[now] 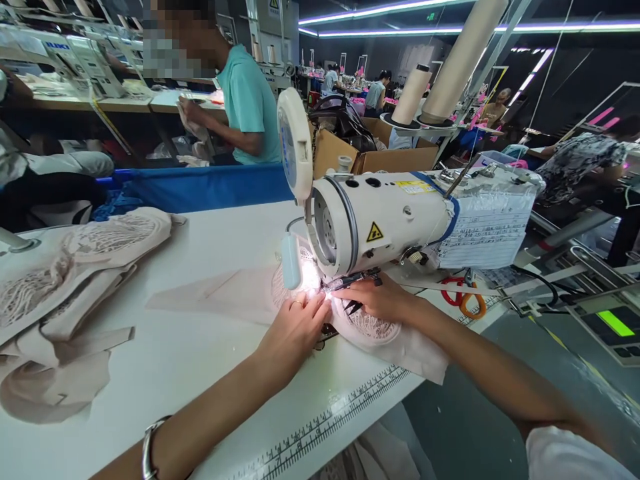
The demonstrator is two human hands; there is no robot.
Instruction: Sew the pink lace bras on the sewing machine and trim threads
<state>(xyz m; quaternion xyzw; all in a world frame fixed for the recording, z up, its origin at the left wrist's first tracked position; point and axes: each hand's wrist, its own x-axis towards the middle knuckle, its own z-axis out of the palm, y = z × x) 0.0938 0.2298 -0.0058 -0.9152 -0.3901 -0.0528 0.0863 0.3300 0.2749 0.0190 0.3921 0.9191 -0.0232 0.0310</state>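
A pale pink fabric piece with lace cups (373,323) lies under the head of a white sewing machine (395,213), lit by its small lamp. My left hand (295,333) rests on the fabric just left of the needle area, fingers extended and fingertips pressing down. On the other side, my right hand (383,300) bends over the lace with its fingertips close to the needle. Dark pointed blades, apparently thread snips (353,307), stick out from under the right palm; their handle is hidden. The needle itself is lost in glare.
More pink lace pieces (90,267) are heaped on the left of the white table (200,373). Red- and orange-handled scissors (470,303) lie right of the machine. Thread cones (413,97) and a cardboard box (395,160) stand behind. A co-worker (250,100) handles fabric beyond.
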